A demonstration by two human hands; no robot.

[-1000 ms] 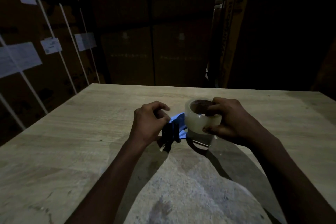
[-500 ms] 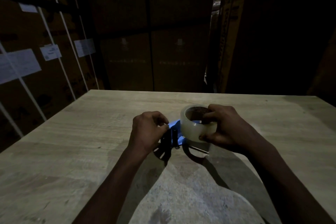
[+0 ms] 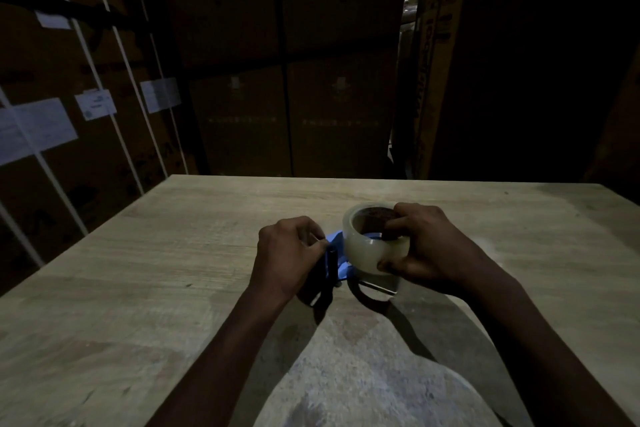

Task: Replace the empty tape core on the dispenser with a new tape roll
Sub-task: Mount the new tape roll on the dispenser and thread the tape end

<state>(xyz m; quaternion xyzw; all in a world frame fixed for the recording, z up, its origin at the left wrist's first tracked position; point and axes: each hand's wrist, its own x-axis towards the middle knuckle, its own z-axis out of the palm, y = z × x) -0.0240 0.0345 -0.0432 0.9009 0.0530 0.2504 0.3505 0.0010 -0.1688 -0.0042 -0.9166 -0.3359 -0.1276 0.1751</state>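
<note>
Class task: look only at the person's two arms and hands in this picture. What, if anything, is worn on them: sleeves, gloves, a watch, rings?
Both forearms are bare up to the bottom edge of the picture, so no sleeve shows. The left hand and right hand wear no gloves. No watch, band or ring can be made out on either wrist or on the fingers, though the light is dim and parts of the fingers are hidden.

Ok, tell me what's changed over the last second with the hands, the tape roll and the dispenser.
Very little. The right hand keeps its grip on the tape roll, which sits slightly lower over the blue dispenser. The left hand remains closed on the dispenser's black front end. Nothing was picked up or released. The dispenser stays in place on the wooden table; most of the apparent shift comes from the head camera.
</note>
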